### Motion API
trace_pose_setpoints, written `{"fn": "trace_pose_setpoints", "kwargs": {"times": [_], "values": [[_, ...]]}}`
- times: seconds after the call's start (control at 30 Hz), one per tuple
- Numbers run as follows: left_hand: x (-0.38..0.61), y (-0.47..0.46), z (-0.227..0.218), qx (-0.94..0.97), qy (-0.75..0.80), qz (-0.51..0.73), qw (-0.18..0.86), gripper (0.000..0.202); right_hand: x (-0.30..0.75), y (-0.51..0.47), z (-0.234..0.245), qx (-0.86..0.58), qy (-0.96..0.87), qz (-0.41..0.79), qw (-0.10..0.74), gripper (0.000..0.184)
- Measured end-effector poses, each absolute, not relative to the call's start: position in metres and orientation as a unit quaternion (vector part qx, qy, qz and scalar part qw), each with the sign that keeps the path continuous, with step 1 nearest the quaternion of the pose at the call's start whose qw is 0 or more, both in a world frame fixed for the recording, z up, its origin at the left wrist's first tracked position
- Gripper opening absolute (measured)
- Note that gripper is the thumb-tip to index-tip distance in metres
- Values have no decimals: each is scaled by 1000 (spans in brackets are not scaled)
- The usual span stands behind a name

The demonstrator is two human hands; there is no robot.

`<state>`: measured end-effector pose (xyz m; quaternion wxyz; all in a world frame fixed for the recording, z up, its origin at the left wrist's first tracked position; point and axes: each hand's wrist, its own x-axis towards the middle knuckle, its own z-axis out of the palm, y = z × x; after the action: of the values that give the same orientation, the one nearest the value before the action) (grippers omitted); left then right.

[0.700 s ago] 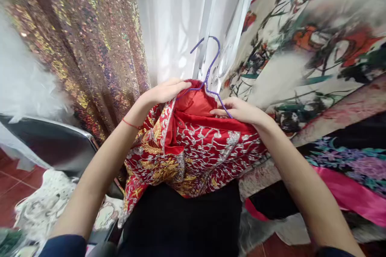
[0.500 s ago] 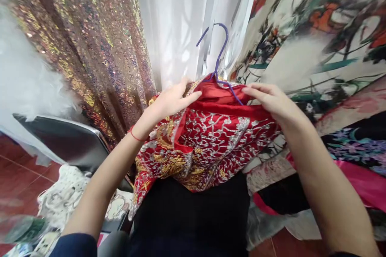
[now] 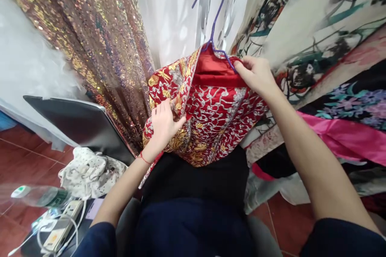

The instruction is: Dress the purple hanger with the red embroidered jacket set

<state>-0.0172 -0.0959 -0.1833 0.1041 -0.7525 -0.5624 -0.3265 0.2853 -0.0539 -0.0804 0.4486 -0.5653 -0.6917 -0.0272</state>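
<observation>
A red jacket [image 3: 217, 108] with gold and silver embroidery hangs on a purple wire hanger [image 3: 215, 20], its lower part draped over my lap. The jacket's front gapes, showing red lining below the hanger's neck. My right hand [image 3: 256, 73] pinches the collar edge at the right shoulder, close to the hanger's arm. Lower down on the left front, my left hand [image 3: 164, 122] grips the jacket's front edge between thumb and fingers. A red cord circles my left wrist.
Sequined fabric [image 3: 111, 40] hangs at the left, above a dark laptop-like panel [image 3: 78, 124]. A bottle [image 3: 39, 196], a power strip [image 3: 62, 225] with cables and a spotted white cloth [image 3: 90, 172] lie lower left. Floral fabric [image 3: 301, 56] and a pink sash [image 3: 340, 132] fill the right.
My left hand has moved down from the collar to the jacket's front edge. My right hand stays at the right collar. The view has shifted, so the jacket and hanger appear higher.
</observation>
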Motion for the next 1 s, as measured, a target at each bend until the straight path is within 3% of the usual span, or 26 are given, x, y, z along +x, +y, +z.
{"fn": "trace_pose_setpoints", "kwargs": {"times": [0.07,0.23,0.33,0.57,0.67,0.87,1.0], "values": [[-22,-87,-182,-737,-591,-313,93,70,290,-51,-80,-568,-685,15,455,43],[-50,-64,-150,-709,-667,-226,38,39,299,-55,-71,-558,-678,235,417,40],[-73,-53,-117,-694,-683,-213,79,35,299,-63,-67,-539,-664,359,372,43],[-99,-40,-38,-644,-660,-333,195,32,285,-70,-80,-494,-656,425,381,56],[-92,-31,-29,-654,-641,-345,205,30,289,-70,-87,-499,-676,372,395,61],[-79,-5,-33,-682,-610,-328,235,35,290,-77,-87,-517,-676,46,524,43],[-75,6,-26,-673,-597,-353,257,40,285,-80,-87,-502,-681,29,532,34]]}}
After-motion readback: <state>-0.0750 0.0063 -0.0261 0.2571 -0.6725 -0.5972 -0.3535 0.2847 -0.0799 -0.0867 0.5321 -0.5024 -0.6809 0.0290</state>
